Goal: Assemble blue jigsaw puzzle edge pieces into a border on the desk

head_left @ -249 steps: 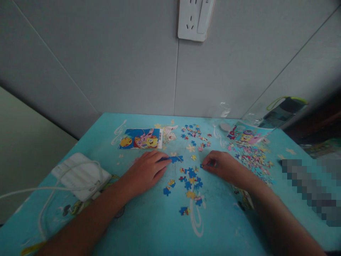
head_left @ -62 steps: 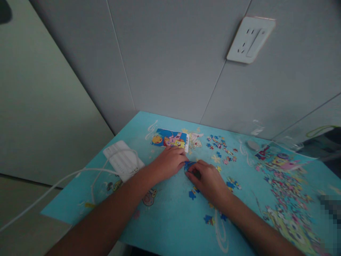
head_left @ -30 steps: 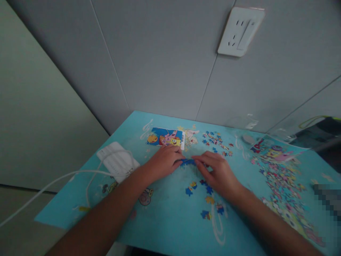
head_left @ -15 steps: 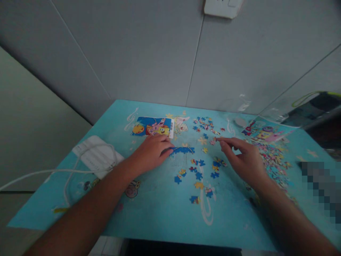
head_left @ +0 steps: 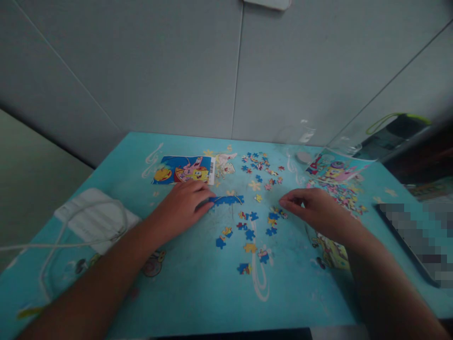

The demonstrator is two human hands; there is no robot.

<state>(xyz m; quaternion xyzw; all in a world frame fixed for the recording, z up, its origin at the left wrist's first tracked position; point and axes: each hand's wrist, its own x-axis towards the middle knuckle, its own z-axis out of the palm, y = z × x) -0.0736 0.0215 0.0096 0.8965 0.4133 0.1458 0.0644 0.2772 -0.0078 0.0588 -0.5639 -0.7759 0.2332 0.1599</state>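
Joined blue puzzle strip [head_left: 226, 200] lies flat on the counter [head_left: 198, 293], left hand [head_left: 184, 208] fingers resting at its left end. Right hand [head_left: 311, 212] fingertips pinched together beside loose pieces [head_left: 253, 231]; contents indiscernible.

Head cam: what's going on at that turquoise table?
A person is working a cartoon jigsaw on the turquoise printed tabletop. The left hand rests flat, fingertips against a short joined strip of blue puzzle pieces. The right hand is pinched over the small loose blue and yellow pieces scattered mid-table. A colourful reference picture card lies behind the left hand.
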